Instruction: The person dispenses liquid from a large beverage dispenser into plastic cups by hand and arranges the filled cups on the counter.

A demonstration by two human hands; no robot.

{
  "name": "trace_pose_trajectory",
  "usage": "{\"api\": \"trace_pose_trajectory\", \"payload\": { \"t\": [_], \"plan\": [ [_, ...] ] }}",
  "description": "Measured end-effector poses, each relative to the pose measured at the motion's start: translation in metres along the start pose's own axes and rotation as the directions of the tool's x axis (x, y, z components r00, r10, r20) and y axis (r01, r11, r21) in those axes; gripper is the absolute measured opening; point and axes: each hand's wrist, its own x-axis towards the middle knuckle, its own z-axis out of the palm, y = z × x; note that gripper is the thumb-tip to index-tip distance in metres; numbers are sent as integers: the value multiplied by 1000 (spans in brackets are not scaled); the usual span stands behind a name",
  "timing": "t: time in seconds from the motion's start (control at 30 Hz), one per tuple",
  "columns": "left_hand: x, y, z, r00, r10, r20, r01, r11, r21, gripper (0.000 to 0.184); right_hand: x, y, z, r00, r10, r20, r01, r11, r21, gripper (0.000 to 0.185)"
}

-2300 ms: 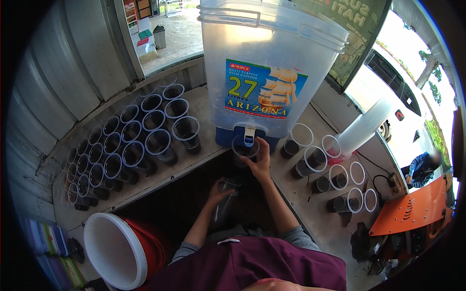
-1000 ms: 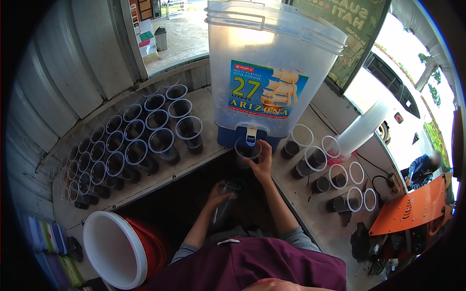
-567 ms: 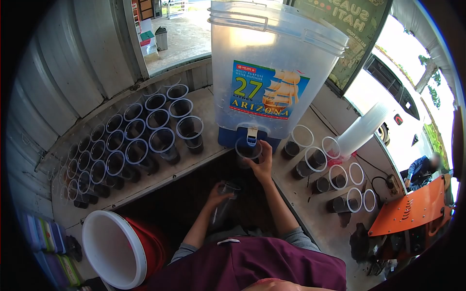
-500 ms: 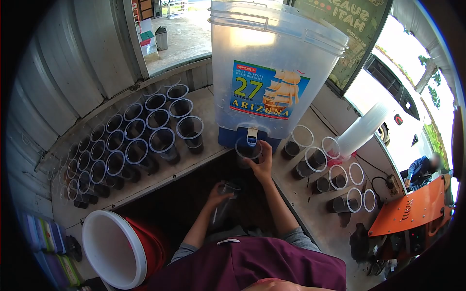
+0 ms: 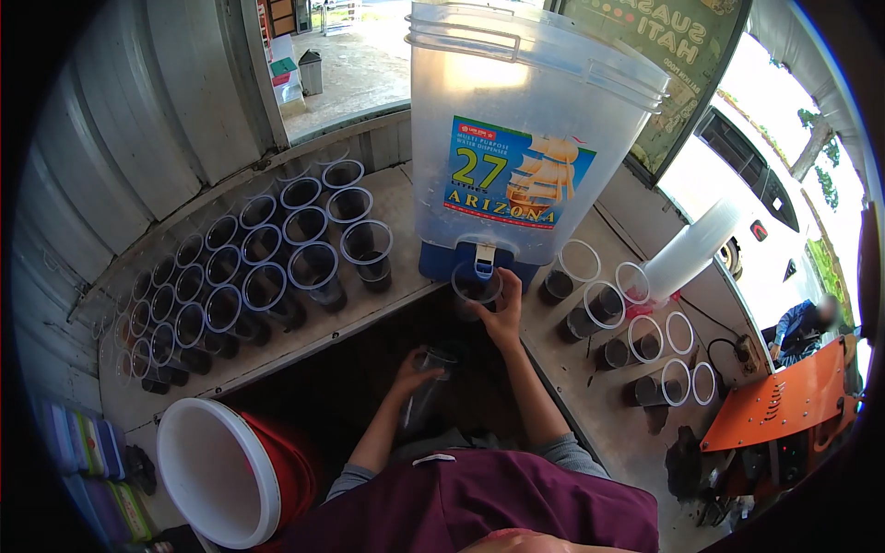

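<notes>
A large clear water dispenser [image 5: 433,147] with a ship label and a blue base stands on the counter before me. My right hand [image 5: 500,309] is closed around a clear plastic cup [image 5: 467,297], held upright under the dispenser's tap [image 5: 483,262]. Dark liquid seems to show inside that cup. Lower and to the left, my left hand [image 5: 412,376] grips another clear plastic cup [image 5: 440,361] over the dark gap between the counters. What this cup contains, if anything, I cannot make out.
Rows of cups with dark liquid [image 5: 267,284] fill the left counter [image 5: 369,309]. Several more cups [image 5: 604,304] stand on the right, beside a long stack of clear cups [image 5: 691,244]. A red bucket with a white rim [image 5: 267,502] is at lower left, an orange machine [image 5: 774,396] at right.
The view has shifted slightly, so the dispenser and counter appear a little further right. Both hands keep their hold, the right one's cup still under the tap.
</notes>
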Motion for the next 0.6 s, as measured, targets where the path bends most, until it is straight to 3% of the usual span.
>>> {"api": "trace_pose_trajectory", "payload": {
  "t": [0.1,0.23,0.53,0.6],
  "plan": [
    [-2,-6,-3,995,-87,47,87,996,-3,82,1,1,0,1000,4,3,-4,1000,21,77],
    [-4,-14,-4,996,-88,24,89,995,-37,80,3,4,-1,1000,-17,-2,17,1000,2,78],
    [-14,-1,-10,977,-161,-137,161,987,-10,74,3,3,-2,1000,-22,-1,22,1000,-7,77],
    [-19,6,-9,981,-155,-121,144,985,-95,73,3,3,-2,1000,-25,-3,25,1000,-18,76]
  ]
}}
